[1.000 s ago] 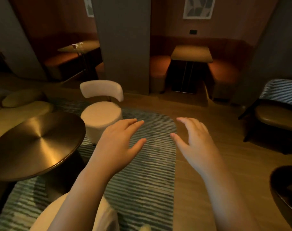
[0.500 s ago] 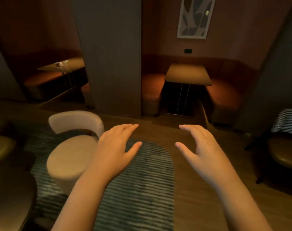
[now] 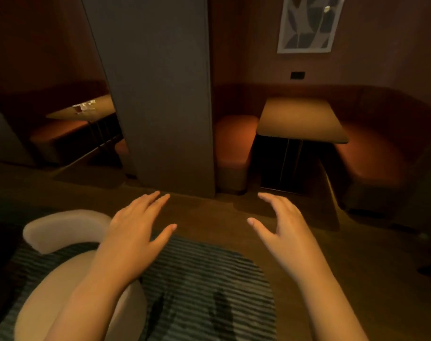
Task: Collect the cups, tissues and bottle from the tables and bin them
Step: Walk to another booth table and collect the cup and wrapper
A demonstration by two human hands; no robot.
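You've closed in on the booths: they fill far more of the view than a second ago, the round desk that was off your left hand has dropped out of sight, and the chair (image 3: 61, 227) that stood ahead of you now sits under your left forearm. So you're mid-walk, between pickups, with the next desk not yet in reach.

Left hand (image 3: 133, 232) is spread flat, fingers apart, holding nothing. Right hand (image 3: 283, 230) is the same, fingers a touch bent, thumb out, also empty. Both hover over the rug (image 3: 197, 279) and floor, as they did a second ago.

Now the target. There's pale litter (image 3: 82, 108) on the left desk (image 3: 103, 105), well beyond your left hand and further out to its left, past the chair. It's too small to tell cups from tissues, and I can't pick out a bottle. The pillar (image 3: 160, 94) stands straight ahead of your left hand's fingertips, cutting that desk off from the right desk (image 3: 300, 119), which lies ahead of your right hand.

My read: you need to swing left round the pillar, and the left hand gets there first. No bin in view yet.
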